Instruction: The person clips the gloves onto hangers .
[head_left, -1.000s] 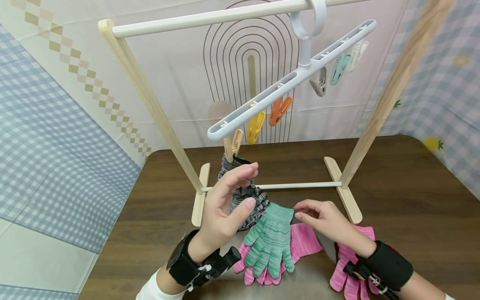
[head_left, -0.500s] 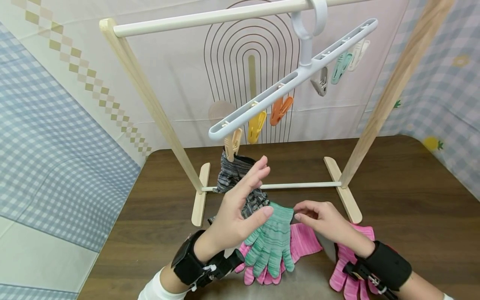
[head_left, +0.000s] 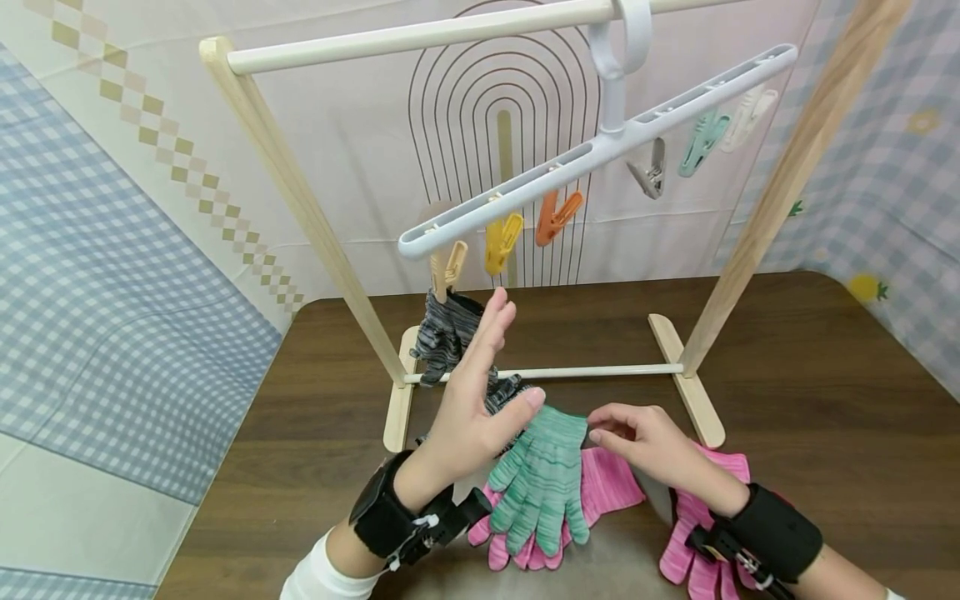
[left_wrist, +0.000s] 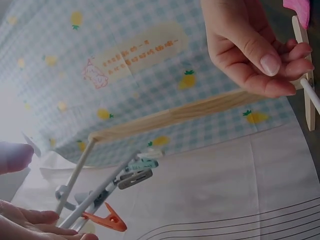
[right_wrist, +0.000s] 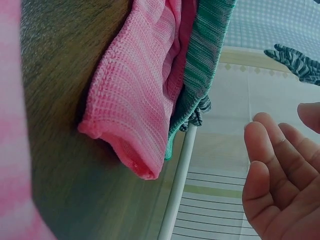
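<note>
A black-and-grey knit glove [head_left: 442,332] hangs from a beige clothespin [head_left: 453,263] at the left end of the white hanger [head_left: 517,190]. In the head view my left hand [head_left: 468,425], fingers straight and thumb apart, overlaps the lower part of that glove and holds nothing. My right hand [head_left: 651,433] has loosely curled fingers, with its fingertips close by the cuff of a green knit glove [head_left: 543,479]. That green glove lies on top of pink gloves [head_left: 611,479], whose cuff shows large in the right wrist view. Another pink glove [head_left: 693,542] is partly under my right wrist.
The hanger hooks over the top bar [head_left: 420,35] of a wooden rack, whose feet [head_left: 686,379] stand on the brown table [head_left: 810,392]. Yellow [head_left: 502,243], orange [head_left: 558,218], grey [head_left: 651,171], green [head_left: 705,143] and white [head_left: 748,118] clothespins hang along it. Patterned cloth surrounds the table.
The hanger has turned on its hook, its left end swinging left and its right end right. The black-and-grey glove has swung left with it. My left hand has moved right and straightened its fingers.
</note>
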